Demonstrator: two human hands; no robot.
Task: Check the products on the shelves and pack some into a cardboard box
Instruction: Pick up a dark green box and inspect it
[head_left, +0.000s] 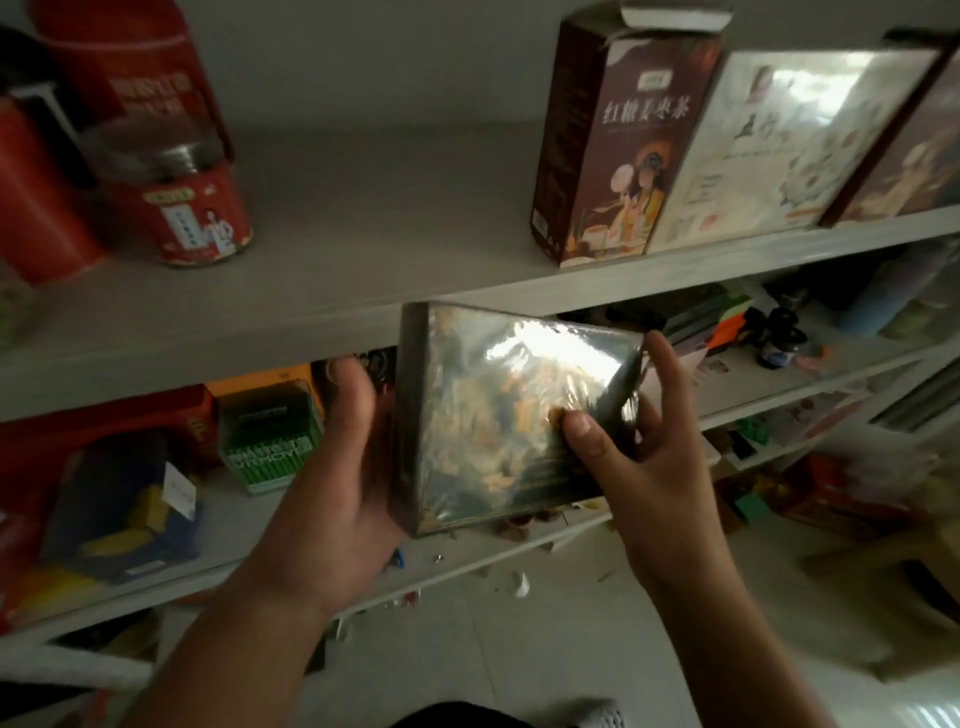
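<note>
The white shelves (363, 270) are running across the room from 9 o'clock to 3 o'clock, one board under another; their tops are looking smooth and bare in the middle; a pale tiled floor (519, 649) is showing at 6 o'clock, with tiny bits lying on it near the lowest board.

In the middle, in front of the shelf edge, a flat box (509, 415) is being held up in the air; it is dark and square, and its see-through wrap is shining and crinkling. The left hand (343, 467) is gripping its left edge at 9 o'clock of it; the right hand (649, 441) is pinching its right side at 3 o'clock, thumb on the front and fingers curling round the back.

On the top board at 10 o'clock a round red tin (192, 213) with a silver lid is standing; at 1 o'clock a tall brown carton (613, 156) is standing upright, its top flap sticking up; just beside it at 2 o'clock a pale box (779, 145) in glossy wrap is leaning back. On the board below, at 8 o'clock, a green box (270, 441) is sitting next to a soft-looking blue pack (119, 499); the rest there is too blurry to tell.
</note>
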